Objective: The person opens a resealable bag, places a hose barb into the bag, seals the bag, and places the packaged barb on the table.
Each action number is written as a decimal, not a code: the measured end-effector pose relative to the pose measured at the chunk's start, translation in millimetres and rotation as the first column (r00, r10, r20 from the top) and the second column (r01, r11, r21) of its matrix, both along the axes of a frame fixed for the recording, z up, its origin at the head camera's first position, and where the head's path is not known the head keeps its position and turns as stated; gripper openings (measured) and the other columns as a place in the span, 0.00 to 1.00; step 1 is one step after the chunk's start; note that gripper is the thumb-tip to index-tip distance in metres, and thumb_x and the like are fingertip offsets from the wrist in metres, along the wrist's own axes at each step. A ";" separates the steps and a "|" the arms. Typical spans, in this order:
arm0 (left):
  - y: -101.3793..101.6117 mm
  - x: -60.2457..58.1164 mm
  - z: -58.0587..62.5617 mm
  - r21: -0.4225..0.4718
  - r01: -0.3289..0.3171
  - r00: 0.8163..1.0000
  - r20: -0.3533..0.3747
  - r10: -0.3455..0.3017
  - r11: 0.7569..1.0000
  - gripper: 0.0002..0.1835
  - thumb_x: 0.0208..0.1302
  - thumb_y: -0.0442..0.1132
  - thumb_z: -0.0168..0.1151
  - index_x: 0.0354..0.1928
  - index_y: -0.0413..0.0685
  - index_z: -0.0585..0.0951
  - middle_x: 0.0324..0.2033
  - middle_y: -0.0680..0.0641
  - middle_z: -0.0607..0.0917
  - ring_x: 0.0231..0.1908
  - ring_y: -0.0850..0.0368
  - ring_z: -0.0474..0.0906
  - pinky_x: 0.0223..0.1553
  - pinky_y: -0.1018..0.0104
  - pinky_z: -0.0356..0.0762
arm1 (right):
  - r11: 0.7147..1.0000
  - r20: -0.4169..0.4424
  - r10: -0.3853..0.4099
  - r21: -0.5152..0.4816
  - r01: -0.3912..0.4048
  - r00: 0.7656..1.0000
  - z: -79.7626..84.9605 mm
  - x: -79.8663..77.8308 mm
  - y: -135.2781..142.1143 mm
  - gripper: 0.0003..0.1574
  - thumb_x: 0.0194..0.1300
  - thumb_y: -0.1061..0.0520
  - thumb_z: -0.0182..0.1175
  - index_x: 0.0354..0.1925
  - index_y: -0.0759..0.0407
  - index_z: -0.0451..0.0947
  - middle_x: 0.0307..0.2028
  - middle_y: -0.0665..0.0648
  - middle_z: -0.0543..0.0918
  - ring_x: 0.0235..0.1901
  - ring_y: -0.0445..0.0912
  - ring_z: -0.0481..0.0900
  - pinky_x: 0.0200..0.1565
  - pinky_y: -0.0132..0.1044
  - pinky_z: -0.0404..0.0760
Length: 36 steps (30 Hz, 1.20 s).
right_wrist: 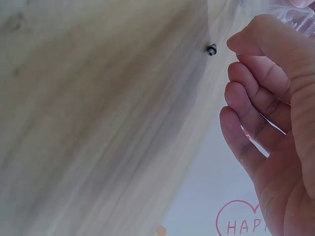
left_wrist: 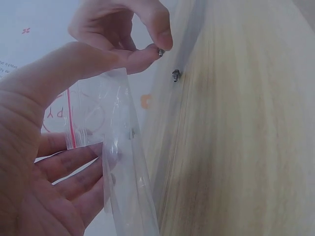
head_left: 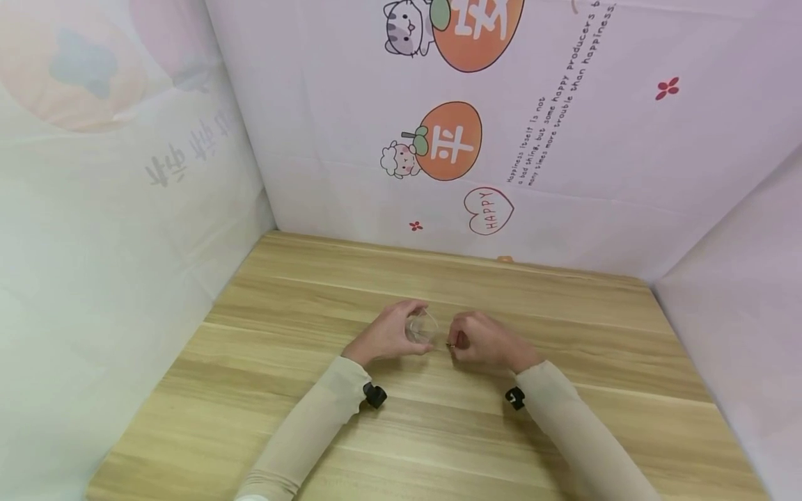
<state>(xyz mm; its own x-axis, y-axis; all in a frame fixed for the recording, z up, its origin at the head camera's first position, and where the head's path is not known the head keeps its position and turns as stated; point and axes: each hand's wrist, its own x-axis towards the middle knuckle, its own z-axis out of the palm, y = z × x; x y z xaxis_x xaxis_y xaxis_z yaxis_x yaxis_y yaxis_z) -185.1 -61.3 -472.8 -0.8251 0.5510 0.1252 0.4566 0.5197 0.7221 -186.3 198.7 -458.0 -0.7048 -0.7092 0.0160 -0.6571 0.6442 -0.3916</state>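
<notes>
My left hand (head_left: 391, 332) holds a clear zip bag (left_wrist: 125, 152) between thumb and curved fingers. Its red seal line shows in the left wrist view, and the plastic hangs past the fingertips. Just to the right, my right hand (head_left: 485, 341) pinches a small metal piece (left_wrist: 161, 51) between thumb and index finger. That piece is mostly hidden by the fingertips. A second small metal piece (left_wrist: 176, 75), dark and stepped like a threaded fitting, lies on the tabletop close to the right fingertips; the right wrist view shows this loose fitting (right_wrist: 211, 49) too.
The wood-grain table (head_left: 470, 438) runs back to a white printed cloth (head_left: 351, 139) behind it. Similar cloth walls stand on the left (head_left: 125, 278) and right (head_left: 739, 334). Each wrist carries a black strap-on device, the left one (head_left: 374, 396) beside the sleeve cuff.
</notes>
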 end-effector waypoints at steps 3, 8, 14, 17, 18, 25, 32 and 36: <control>-0.3 -1.2 -2.0 -0.007 -0.001 1.000 -0.008 0.001 1.000 0.47 0.56 0.47 0.82 0.75 0.41 0.71 0.65 0.45 0.82 0.66 0.49 0.79 0.70 0.53 0.77 | 1.000 -0.006 0.002 0.005 -0.002 1.000 2.7 -1.0 0.2 0.05 0.60 0.61 0.73 0.36 0.53 0.87 0.36 0.45 0.85 0.35 0.34 0.79 0.40 0.28 0.84; -1.3 -2.1 -2.5 -0.011 -0.003 1.000 -0.019 0.003 1.000 0.47 0.56 0.47 0.83 0.75 0.42 0.71 0.64 0.46 0.83 0.64 0.50 0.79 0.68 0.54 0.79 | 1.000 -0.009 -0.007 0.019 0.007 1.000 7.4 -1.8 -1.0 0.05 0.59 0.60 0.72 0.36 0.52 0.86 0.35 0.44 0.84 0.35 0.34 0.78 0.39 0.29 0.83; -1.9 -2.4 -3.6 -0.011 -0.002 1.000 -0.026 0.002 1.000 0.47 0.55 0.47 0.83 0.74 0.41 0.71 0.64 0.45 0.83 0.64 0.49 0.79 0.67 0.54 0.79 | 1.000 -0.008 -0.010 0.005 0.010 1.000 14.5 -2.4 -3.5 0.07 0.57 0.62 0.72 0.35 0.53 0.86 0.35 0.45 0.84 0.35 0.36 0.79 0.39 0.29 0.83; -2.1 -2.7 -4.6 -0.014 0.000 1.000 -0.017 0.000 1.000 0.47 0.55 0.47 0.83 0.75 0.41 0.71 0.65 0.44 0.82 0.65 0.49 0.79 0.68 0.54 0.78 | 1.000 -0.020 0.002 -0.003 -0.002 1.000 18.3 -3.2 -4.5 0.07 0.56 0.63 0.73 0.35 0.55 0.86 0.34 0.46 0.84 0.35 0.38 0.80 0.38 0.30 0.83; -2.2 -2.6 -4.7 -0.015 0.000 1.000 -0.013 0.000 1.000 0.47 0.56 0.47 0.83 0.75 0.41 0.71 0.65 0.44 0.82 0.65 0.49 0.79 0.69 0.54 0.78 | 1.000 -0.025 0.004 -0.004 -0.004 1.000 19.7 -3.4 -4.8 0.07 0.56 0.63 0.73 0.34 0.55 0.86 0.34 0.46 0.84 0.35 0.39 0.80 0.38 0.30 0.83; -1.7 -2.3 -1.9 -0.012 -0.008 1.000 0.011 0.009 1.000 0.47 0.57 0.47 0.82 0.76 0.42 0.70 0.67 0.45 0.81 0.68 0.48 0.78 0.71 0.53 0.75 | 1.000 -0.050 0.003 -0.014 -0.004 0.999 29.4 -4.2 -7.9 0.07 0.57 0.63 0.73 0.34 0.55 0.85 0.33 0.46 0.84 0.35 0.43 0.83 0.38 0.31 0.83; -2.3 -2.9 -3.8 -0.007 -0.007 1.000 0.015 0.007 1.000 0.47 0.57 0.48 0.82 0.76 0.43 0.70 0.67 0.46 0.81 0.68 0.49 0.78 0.72 0.54 0.75 | 0.999 -0.084 0.035 0.000 -0.035 0.996 41.2 -5.3 -12.9 0.07 0.56 0.64 0.72 0.33 0.55 0.85 0.33 0.47 0.84 0.36 0.46 0.85 0.39 0.31 0.84; -3.0 -2.8 -3.2 -0.005 -0.008 1.000 0.018 0.008 1.000 0.47 0.58 0.48 0.81 0.76 0.43 0.70 0.67 0.45 0.81 0.68 0.49 0.77 0.72 0.53 0.75 | 0.999 -0.111 0.048 0.015 -0.046 0.993 48.4 -8.0 -16.6 0.07 0.56 0.63 0.72 0.32 0.53 0.84 0.33 0.47 0.84 0.36 0.43 0.83 0.39 0.31 0.84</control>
